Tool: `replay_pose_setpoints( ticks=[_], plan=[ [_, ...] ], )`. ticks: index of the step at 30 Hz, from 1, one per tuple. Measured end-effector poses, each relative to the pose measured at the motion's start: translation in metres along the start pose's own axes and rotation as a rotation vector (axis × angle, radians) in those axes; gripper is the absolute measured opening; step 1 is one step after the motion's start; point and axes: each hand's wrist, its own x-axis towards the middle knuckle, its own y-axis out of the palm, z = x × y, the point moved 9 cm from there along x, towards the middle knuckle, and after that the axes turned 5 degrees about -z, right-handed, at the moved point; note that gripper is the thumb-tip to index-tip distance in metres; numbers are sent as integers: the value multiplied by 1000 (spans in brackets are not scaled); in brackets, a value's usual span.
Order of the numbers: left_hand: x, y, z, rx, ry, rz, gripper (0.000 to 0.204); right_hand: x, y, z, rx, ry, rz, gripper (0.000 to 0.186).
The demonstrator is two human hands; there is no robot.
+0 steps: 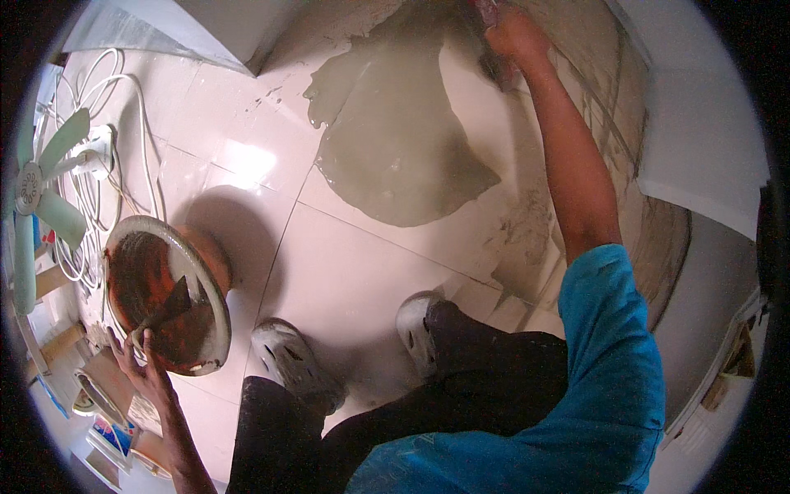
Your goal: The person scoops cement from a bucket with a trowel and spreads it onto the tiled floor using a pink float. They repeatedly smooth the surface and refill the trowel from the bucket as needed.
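At top centre-right, my right hand (514,39) grips a tool with reddish-pink parts (485,11), mostly hidden behind it, at the edge of a wet grey puddle of slurry (387,148) on pale floor tiles (354,255). At lower left, my left hand (148,366) has its thumb and fingers on the handle of a dark trowel (174,306), whose blade is inside a tilted orange bucket (212,280) with a grey-crusted rim.
A green-bladed fan (58,216), looped white cables (136,90) and assorted containers (103,387) crowd the left. White wall edges (691,140) border the right and top. Grey smears streak the right-hand tiles. My two shoes (284,354) stand below the puddle.
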Motion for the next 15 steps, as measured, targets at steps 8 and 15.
replay_pose_setpoints(
  ticks=[8, 15],
  plan=[
    [-1, -4, 2, 21, 23, 8, 23, 21, -23, 25, -9, -217, -205, 56],
    [-1, 4, 11, 48, 12, 10, 24, 90, -6, 9, 57, -80, -200, 72]
  ],
)
